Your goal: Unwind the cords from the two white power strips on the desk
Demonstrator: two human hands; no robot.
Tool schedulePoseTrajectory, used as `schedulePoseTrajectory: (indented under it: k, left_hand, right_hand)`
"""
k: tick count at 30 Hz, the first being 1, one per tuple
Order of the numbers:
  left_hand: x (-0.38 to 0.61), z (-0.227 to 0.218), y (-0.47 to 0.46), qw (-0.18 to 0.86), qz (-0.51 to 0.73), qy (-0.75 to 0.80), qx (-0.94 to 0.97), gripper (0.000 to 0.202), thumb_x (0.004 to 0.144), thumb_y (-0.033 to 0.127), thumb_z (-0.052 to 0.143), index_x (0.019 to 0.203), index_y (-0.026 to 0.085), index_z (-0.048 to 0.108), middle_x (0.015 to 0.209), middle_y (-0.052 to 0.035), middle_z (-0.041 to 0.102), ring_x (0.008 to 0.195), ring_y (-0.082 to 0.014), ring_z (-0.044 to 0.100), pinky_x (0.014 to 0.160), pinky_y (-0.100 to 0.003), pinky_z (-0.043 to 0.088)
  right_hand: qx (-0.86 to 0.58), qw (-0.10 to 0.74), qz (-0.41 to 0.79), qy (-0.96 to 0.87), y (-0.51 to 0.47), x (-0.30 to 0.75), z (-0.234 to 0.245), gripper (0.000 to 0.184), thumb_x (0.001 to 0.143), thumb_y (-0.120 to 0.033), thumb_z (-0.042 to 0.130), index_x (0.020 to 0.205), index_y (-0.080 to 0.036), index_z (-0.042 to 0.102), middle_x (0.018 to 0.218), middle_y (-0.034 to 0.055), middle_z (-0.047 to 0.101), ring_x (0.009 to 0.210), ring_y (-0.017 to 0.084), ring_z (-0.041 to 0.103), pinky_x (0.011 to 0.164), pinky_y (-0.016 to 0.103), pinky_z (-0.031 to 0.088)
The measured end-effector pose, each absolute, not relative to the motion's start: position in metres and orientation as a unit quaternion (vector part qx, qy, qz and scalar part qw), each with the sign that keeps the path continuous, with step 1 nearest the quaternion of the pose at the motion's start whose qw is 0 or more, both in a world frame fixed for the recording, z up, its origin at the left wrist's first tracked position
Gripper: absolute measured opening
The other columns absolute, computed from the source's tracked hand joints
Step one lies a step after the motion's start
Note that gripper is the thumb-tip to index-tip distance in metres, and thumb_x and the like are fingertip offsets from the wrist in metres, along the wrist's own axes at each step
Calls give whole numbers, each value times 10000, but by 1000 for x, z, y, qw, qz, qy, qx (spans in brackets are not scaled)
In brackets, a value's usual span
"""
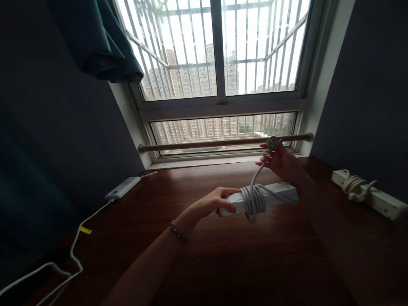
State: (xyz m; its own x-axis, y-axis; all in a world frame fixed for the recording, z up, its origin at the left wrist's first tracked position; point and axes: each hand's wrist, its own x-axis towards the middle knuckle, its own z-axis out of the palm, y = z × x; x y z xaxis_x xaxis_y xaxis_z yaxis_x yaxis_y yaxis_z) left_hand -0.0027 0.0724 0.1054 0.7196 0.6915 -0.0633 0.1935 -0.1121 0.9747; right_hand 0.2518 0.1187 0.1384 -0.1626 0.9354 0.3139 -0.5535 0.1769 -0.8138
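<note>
A white power strip [277,193] is held over the brown wooden surface, its grey-white cord [255,199] wound several times around the middle. My left hand [219,202] grips the strip's left end, thumb in front and fingers behind. Up and to the right, my right hand [276,157] has its fingers closed on the plug [273,143] at the cord's end. Between the plug and the coils a loose length of cord runs down. The strip's right end lies close to my right forearm.
Another white power strip [379,202] with a wound cord lies at the right. On the left a white device [123,188] with a cable [76,242] rests on the wooden surface [197,259]. A horizontal rod [204,144] crosses before the window; a blue curtain [105,51] hangs upper left.
</note>
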Motion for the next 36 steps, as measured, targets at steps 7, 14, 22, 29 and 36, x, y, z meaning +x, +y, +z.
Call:
schedulePoseTrajectory:
  k: [7,14,22,29,36]
  left_hand:
    - [5,95,75,331,409,431,733,437,599,266,679,1029,205,630,740,-6,592,611,-136,493,448,-176,346]
    - [7,95,77,521,545,355,553,330,688,320,589,965,141,593,588,19,473,422,-65,357,347,-167,256]
    - [14,90,67,517,589,302,544,416,744,301,550,1142,186,518,634,24,483,435,-66,369,363,-178,283]
    - [18,95,57,446,579,342,591,558,722,272,603,1252,193,446,621,43,494,428,-69,405,368,-174,343]
    - [15,91,62,398,530,369,651,794,727,289,629,1379,223,179,725,20,568,458,-87,486,383,-171,381]
  right_hand:
    - [-229,698,446,-511,95,248,162,595,679,-722,491,864,-166,593,524,-67,252,425,57,268,383,187,290]
    - [-420,626,373,-540,83,192,132,542,406,-247,842,839,-167,525,587,-79,395,414,34,340,338,161,255]
    - [-323,540,571,-527,81,155,102,534,645,-473,691,1014,-167,457,614,-12,563,326,17,273,318,153,166]
    - [-240,578,600,-498,80,150,96,437,622,-438,719,578,-157,387,409,-84,320,356,14,219,337,154,147]
    - [-203,622,611,-446,84,151,94,419,599,-348,751,664,-175,375,482,-101,293,381,14,217,347,140,157]
